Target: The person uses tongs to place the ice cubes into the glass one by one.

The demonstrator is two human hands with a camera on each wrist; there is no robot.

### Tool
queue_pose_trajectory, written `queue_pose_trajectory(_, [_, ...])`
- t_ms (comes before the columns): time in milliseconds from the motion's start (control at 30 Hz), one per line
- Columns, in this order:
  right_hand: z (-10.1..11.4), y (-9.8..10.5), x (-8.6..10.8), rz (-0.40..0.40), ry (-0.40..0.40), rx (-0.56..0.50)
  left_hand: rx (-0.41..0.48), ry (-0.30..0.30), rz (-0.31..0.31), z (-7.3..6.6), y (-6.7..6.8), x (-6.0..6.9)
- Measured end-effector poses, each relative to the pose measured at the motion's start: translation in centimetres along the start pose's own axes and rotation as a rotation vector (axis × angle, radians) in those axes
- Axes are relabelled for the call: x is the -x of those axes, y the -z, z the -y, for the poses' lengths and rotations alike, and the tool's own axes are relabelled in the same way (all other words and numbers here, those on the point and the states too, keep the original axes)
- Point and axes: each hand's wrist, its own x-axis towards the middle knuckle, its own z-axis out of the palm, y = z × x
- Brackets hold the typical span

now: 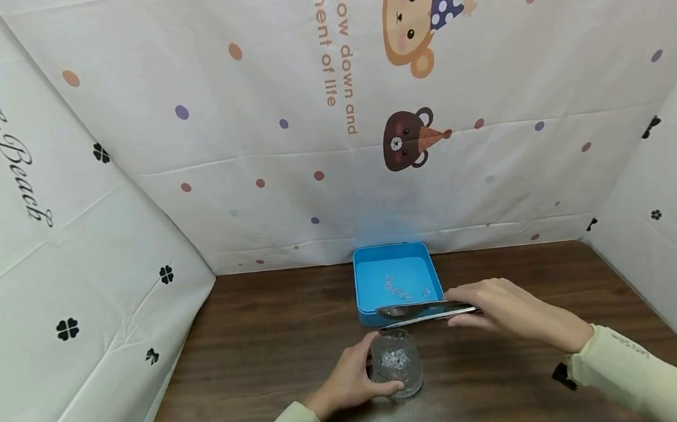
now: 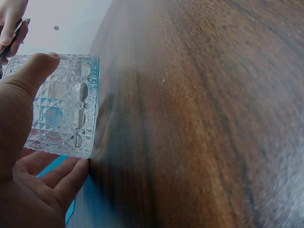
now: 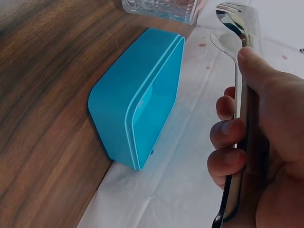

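My left hand [image 1: 351, 380] holds a clear cut-glass tumbler [image 1: 397, 364] that stands on the wooden table. In the left wrist view, the thumb lies along one side of the tumbler [image 2: 66, 107] and fingers reach round the other. My right hand [image 1: 503, 307] grips long metal tongs [image 1: 428, 309], with one spoon-shaped end and one slotted, fork-like end. The tong ends [image 3: 231, 21] are apart, close to the tumbler's rim in the head view; I see no piece between them. Behind them is a blue tray [image 1: 361, 285] holding several small clear pieces [image 1: 394, 288].
The dark wooden table [image 1: 266, 344] ends at a white printed cloth [image 1: 278, 120] behind the tray. More white cloth [image 1: 95, 280] rises on the left and on the right. The tray stands against the back cloth.
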Motion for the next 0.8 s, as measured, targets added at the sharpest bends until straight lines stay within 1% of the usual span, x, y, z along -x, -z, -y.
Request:
queue_pose_trajectory(100, [-0.3, 0.1, -0.1, 0.014, -0.028, -0.011, 0.012, -0.018, 0.0, -0.1, 0.0, 0.0])
queue_pose_trajectory(233, [-1.2, 0.3, -0.8, 0.03, -0.058, -0.026, 0.043, -0.042, 0.002, -0.3, 0.0, 0.0])
queue_pose_trajectory(367, [-2.8, 0.5, -1.9, 0.045, -0.102, -0.032, 0.06, -0.047, 0.003, -0.5, 0.1, 0.0])
queue_pose_trajectory(500, [-4.5, 0.5, -3.2, 0.056, -0.141, -0.037, 0.054, -0.045, 0.0, -0.5, 0.0, -0.1])
queue_pose_trajectory(667, [-6.4, 0.3, -4.9, 0.068, -0.145, -0.024, 0.041, -0.052, -0.008, -0.3, -0.1, -0.2])
queue_pose_trajectory(800, [-7.6, 0.0, -5.8, 0.082, -0.166, -0.029, 0.044, -0.054, -0.007, -0.2, -0.2, -0.1])
